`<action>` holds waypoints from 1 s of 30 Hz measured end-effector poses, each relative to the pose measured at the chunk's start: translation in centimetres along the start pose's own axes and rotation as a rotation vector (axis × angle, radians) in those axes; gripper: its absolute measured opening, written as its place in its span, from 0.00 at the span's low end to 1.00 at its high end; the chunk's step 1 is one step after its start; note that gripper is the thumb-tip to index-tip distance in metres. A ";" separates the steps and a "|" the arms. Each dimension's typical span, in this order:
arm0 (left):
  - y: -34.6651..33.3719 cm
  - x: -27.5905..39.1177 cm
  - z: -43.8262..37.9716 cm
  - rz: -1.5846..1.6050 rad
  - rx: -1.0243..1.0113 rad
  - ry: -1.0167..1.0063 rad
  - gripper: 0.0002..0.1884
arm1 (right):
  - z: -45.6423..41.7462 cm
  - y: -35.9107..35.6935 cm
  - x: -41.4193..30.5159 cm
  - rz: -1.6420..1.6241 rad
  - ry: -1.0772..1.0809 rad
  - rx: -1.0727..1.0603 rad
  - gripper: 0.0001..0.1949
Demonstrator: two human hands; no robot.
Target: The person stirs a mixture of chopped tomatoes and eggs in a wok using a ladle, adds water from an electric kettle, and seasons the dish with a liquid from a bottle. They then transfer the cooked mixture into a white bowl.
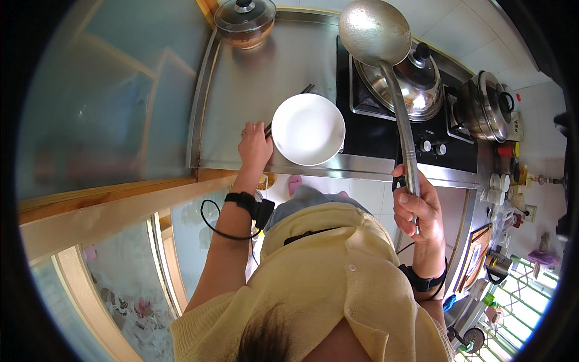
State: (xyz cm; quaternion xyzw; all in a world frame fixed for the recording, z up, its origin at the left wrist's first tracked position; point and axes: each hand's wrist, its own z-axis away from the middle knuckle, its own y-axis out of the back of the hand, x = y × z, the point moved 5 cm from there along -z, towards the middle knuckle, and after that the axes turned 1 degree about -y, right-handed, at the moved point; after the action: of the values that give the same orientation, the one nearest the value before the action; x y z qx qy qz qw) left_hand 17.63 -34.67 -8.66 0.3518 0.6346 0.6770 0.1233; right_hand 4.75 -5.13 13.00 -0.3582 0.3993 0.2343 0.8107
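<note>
My left hand (255,145) is at the left of a white bowl (308,130), with its fingers closed around the near end of dark chopsticks (268,131). The bowl hides the middle of the chopsticks, and their far tips show beyond its rim. In my right hand (418,203) is the handle of a large metal ladle (374,32), its round head raised over the cooktop. A black handle (399,182) also shows beside the ladle's shaft at my right fingers; what it belongs to is hidden.
A lidded stainless pan (418,99) and a lidded steel pot (487,108) sit on the black gas cooktop (371,140). A brown bowl with a glass lid (246,27) stands on the steel counter (239,81) at the far left. Frosted glass panels (113,113) flank the left side.
</note>
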 end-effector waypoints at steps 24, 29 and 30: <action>1.5 -9.8 -1.6 -0.197 0.173 0.320 0.11 | -1.9 -1.5 -0.4 0.019 -0.004 -0.037 0.21; -2.6 -7.1 -1.0 0.589 -0.079 0.308 0.14 | -2.4 -1.8 -0.5 0.029 0.000 -0.046 0.21; -3.6 -5.2 -0.2 0.943 -0.312 0.437 0.14 | -2.5 -1.8 -0.6 0.028 0.001 -0.042 0.21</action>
State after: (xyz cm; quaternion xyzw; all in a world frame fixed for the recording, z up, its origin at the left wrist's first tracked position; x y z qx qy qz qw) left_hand 20.24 -37.49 -13.76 0.4271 0.3108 0.8024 -0.2778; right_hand 4.47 -8.25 13.13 -0.3698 0.3997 0.2538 0.7994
